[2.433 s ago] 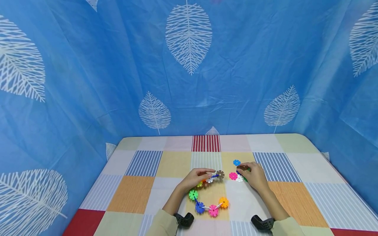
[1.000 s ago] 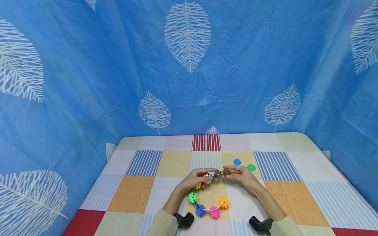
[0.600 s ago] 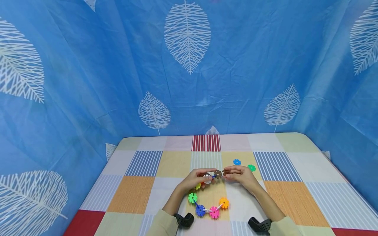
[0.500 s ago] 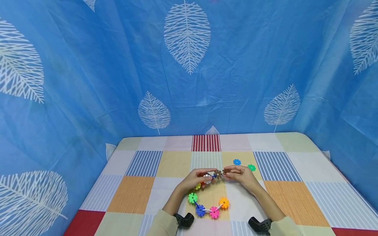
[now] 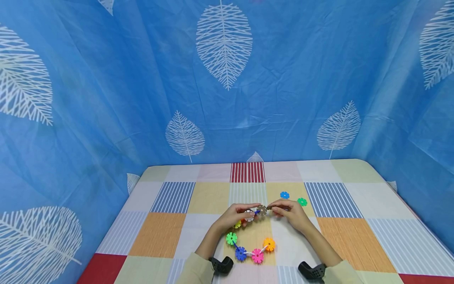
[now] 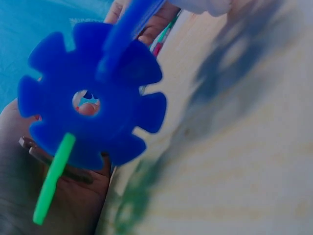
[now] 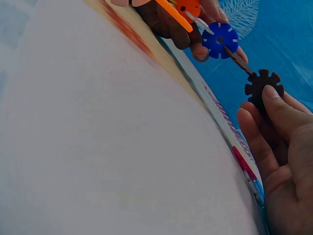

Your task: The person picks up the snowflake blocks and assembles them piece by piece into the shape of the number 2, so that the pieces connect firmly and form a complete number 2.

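My left hand (image 5: pixel 232 217) grips the upper end of a chain of colourful notched plastic discs, its fingers around the white disc (image 5: pixel 249 215). A brown disc (image 5: pixel 261 210) ends the chain there, just past the fingertips. Between thumb and fingers my right hand (image 5: pixel 292 213) pinches a second dark brown disc (image 7: pixel 263 81), whose edge meets the chain's brown disc in the right wrist view. From the left hand the chain curves down through a green disc (image 5: pixel 231 238), a blue disc (image 5: pixel 240 253) and a pink disc (image 5: pixel 257 256) to an orange disc (image 5: pixel 269 244).
Beyond the right hand, a loose light blue disc (image 5: pixel 284 195) and a loose green disc (image 5: pixel 302 202) lie on the patchwork tablecloth (image 5: pixel 340 236). A blue curtain (image 5: pixel 283 98) with white leaf prints encloses the back and sides of the table.
My right hand has left the loose discs and come left with the dark brown disc. That disc has turned from face-on to edge-on against the chain's end. The left hand has barely moved.
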`<state>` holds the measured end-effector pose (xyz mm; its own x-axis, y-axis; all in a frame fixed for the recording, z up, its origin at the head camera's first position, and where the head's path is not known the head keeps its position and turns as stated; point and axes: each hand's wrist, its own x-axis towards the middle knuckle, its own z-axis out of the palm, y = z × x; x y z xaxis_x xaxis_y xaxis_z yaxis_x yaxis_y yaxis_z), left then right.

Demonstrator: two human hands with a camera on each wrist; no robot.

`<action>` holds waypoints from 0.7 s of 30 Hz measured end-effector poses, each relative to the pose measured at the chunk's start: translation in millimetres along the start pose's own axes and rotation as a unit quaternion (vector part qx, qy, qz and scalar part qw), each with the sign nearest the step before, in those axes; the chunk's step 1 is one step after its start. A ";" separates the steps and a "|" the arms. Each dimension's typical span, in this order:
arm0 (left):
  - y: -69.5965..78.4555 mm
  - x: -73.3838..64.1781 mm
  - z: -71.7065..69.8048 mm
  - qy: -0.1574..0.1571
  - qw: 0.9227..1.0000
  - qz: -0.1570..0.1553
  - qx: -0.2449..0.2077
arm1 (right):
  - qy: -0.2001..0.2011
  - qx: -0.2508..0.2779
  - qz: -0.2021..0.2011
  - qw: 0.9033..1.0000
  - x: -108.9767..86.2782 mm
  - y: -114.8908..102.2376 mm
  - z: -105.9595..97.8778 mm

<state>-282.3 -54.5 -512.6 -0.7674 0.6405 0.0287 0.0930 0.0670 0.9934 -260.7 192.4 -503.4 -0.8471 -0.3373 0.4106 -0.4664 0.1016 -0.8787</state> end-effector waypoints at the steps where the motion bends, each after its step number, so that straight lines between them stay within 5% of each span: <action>1: -0.1 0.0 0.1 0.000 1.000 0.000 0.002 | 0.000 0.006 0.003 1.000 0.1 -2.5 0.5; 21: 0.0 -0.6 0.8 0.002 1.000 -0.010 0.002 | 0.026 -0.067 -0.039 0.997 -0.1 -15.8 6.0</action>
<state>-281.3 -54.3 -512.7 -0.7722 0.6353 0.0102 0.0802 0.0816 0.9934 -251.7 185.2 -491.0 -0.8179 -0.2999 0.4910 -0.5574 0.2016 -0.8054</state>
